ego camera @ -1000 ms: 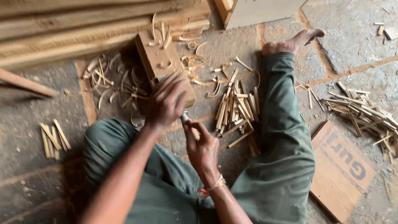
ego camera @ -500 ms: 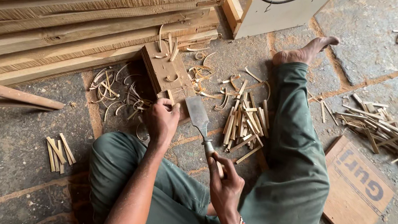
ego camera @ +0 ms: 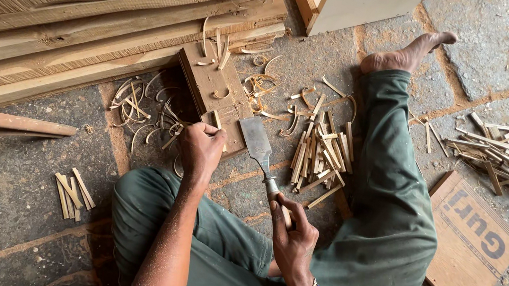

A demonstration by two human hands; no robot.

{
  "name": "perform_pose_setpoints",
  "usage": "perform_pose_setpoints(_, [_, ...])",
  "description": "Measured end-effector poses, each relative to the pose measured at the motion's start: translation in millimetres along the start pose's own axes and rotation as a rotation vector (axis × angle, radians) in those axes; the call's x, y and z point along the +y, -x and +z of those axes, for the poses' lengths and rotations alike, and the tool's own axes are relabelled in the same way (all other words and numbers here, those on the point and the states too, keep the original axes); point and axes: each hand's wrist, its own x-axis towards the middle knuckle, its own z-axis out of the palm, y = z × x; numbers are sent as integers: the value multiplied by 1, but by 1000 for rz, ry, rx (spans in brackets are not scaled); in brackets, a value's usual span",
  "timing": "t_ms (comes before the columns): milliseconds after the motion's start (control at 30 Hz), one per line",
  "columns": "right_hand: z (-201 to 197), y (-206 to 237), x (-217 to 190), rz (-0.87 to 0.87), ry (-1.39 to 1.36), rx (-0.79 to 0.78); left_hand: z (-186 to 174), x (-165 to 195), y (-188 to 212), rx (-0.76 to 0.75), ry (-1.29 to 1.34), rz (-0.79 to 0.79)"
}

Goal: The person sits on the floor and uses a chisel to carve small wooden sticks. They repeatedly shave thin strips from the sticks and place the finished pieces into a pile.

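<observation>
Two hands busy: left hand (ego camera: 201, 146) pinching a small stick (ego camera: 217, 120) on the wood block (ego camera: 210, 82); right hand (ego camera: 292, 232), gripping the chisel (ego camera: 259, 145), now pulled back from the block.

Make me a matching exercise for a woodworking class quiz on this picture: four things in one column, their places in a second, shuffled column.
Things:
1. chisel
2. small stick
3. split sticks
4. planks

Places:
A. piled on the floor beside the outstretched leg
B. stacked along the top left
C. held by the handle in the right hand
D. pinched upright in the left hand on the wood block

Pairs: 1-C, 2-D, 3-A, 4-B
</observation>
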Motion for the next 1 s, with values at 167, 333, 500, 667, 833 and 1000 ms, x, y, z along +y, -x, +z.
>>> perform_pose_setpoints(167, [-1, -1, -1, 12, 39, -10, -1, 4, -2, -132, 217, -268])
perform_pose_setpoints(333, [-1, -2, 1, -6, 48, -26, 4, 1, -4, -67, 3, -87])
perform_pose_setpoints(500, [-2, -1, 1, 8, 75, -33, 5, -1, -2, -59, -102, -30])
perform_pose_setpoints(667, [-2, -2, -1, 36, 97, -45, 1, -1, 1, -69, -72, -61])
perform_pose_setpoints(833, [-3, -2, -3, 27, 81, -40, -3, 0, 0, -31, 99, -18])
perform_pose_setpoints(1000, [-2, -1, -4, 13, 83, -33, -1, 7, 2, -4, -165, 32])
